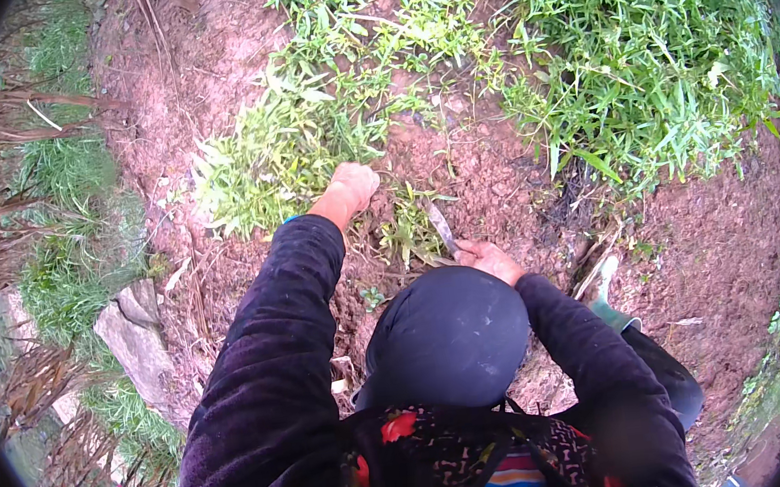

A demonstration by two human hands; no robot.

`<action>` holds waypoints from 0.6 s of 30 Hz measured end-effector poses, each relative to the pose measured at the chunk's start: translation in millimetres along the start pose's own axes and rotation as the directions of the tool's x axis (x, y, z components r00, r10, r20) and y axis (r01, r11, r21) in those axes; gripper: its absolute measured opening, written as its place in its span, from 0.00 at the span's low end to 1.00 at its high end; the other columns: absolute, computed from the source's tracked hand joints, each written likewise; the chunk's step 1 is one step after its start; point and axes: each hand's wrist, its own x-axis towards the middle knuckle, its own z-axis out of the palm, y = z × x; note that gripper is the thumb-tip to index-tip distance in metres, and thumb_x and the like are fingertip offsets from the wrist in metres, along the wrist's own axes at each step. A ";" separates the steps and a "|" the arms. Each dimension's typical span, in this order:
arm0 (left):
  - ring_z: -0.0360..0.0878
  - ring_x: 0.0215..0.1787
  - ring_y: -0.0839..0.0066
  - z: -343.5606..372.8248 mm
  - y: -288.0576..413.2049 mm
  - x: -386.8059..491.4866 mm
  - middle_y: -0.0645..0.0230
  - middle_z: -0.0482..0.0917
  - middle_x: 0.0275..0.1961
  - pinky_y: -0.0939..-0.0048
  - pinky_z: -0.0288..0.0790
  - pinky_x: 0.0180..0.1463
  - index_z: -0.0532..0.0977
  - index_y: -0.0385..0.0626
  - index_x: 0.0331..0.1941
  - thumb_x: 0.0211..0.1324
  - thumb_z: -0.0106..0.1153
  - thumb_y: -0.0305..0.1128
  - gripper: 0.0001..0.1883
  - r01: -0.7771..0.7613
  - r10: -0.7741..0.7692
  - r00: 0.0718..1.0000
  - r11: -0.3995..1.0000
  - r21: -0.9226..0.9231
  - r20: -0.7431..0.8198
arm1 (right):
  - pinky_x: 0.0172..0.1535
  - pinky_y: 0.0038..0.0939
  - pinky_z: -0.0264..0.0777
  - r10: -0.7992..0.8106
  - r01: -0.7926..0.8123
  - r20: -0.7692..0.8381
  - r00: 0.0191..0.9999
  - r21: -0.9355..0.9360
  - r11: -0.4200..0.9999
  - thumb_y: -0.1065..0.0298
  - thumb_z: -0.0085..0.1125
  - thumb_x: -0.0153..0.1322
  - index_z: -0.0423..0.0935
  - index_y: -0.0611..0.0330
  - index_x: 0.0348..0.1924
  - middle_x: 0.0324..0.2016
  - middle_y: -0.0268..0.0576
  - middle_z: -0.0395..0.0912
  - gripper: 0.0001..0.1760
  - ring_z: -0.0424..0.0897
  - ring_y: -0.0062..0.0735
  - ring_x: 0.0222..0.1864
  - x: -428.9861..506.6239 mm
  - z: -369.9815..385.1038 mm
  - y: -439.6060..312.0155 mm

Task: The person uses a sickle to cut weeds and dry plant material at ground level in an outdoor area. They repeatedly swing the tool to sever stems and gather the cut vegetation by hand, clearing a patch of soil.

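My left hand (354,181) is closed in a fist against a bunch of leafy green plants (272,159), which fans out beyond it to the upper left. The stems inside the fist are hidden. My right hand (487,259) grips a knife-like tool with a dull, soil-marked metal blade (441,227); its handle is hidden in the fingers. The blade points up and left, beside a small tuft of narrow-leaved weeds (403,231) on reddish soil. My knee (451,337) in dark cloth is bent just below the hands.
Dense green weeds (636,64) cover the upper right. Reddish bare soil (721,234) lies at the right. A flat stone (134,337) sits at the left, near grass and dry stalks (48,405). My green-and-white boot (606,294) is planted right of my knee.
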 end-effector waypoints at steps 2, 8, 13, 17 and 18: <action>0.79 0.44 0.64 4.1 3.1 -13.9 0.61 0.80 0.41 0.62 0.74 0.45 0.77 0.47 0.38 0.45 0.58 0.33 0.13 0.060 -0.062 0.998 0.997 0.040 0.033 | 0.55 0.31 0.64 0.016 -0.016 -0.002 1.000 -0.194 0.981 0.60 0.47 0.72 0.72 0.58 0.55 0.45 0.53 0.78 0.20 0.76 0.39 0.49 -28.8 -22.5 -35.8; 0.80 0.39 0.60 -30.6 -34.9 -63.9 0.55 0.81 0.36 0.63 0.74 0.43 0.77 0.41 0.32 0.44 0.56 0.31 0.10 0.355 -0.365 0.876 0.930 -0.089 -0.317 | 0.43 0.26 0.70 -0.048 0.065 -0.315 0.948 0.042 0.997 0.66 0.48 0.72 0.71 0.64 0.54 0.34 0.44 0.79 0.19 0.76 0.28 0.36 -5.3 -78.1 -45.4; 0.80 0.35 0.58 -90.1 -141.3 -115.8 0.55 0.80 0.31 0.61 0.74 0.44 0.73 0.42 0.30 0.45 0.59 0.37 0.12 0.692 -0.627 0.476 0.700 -0.178 -0.617 | 0.39 0.22 0.68 -0.212 0.190 -0.438 0.874 -0.094 0.977 0.69 0.47 0.72 0.69 0.64 0.56 0.31 0.39 0.77 0.19 0.72 0.20 0.32 3.8 -122.9 -80.0; 0.78 0.45 0.63 -84.9 -163.4 -128.0 0.58 0.80 0.36 0.59 0.64 0.57 0.76 0.44 0.34 0.45 0.59 0.38 0.13 0.578 -0.249 0.655 0.773 0.261 -0.714 | 0.46 0.38 0.70 -0.486 0.269 -0.458 0.744 -0.461 0.846 0.60 0.46 0.71 0.69 0.57 0.56 0.37 0.57 0.78 0.22 0.78 0.52 0.40 60.6 -120.6 -83.8; 0.76 0.47 0.65 -79.8 -152.8 -115.4 0.59 0.80 0.37 0.60 0.63 0.58 0.76 0.44 0.35 0.46 0.57 0.36 0.12 0.471 -0.227 0.807 0.805 0.362 -0.545 | 0.47 0.40 0.70 -0.465 0.250 -0.459 0.757 -0.454 0.855 0.60 0.45 0.71 0.69 0.57 0.56 0.38 0.57 0.78 0.22 0.78 0.54 0.42 75.5 -115.6 -87.6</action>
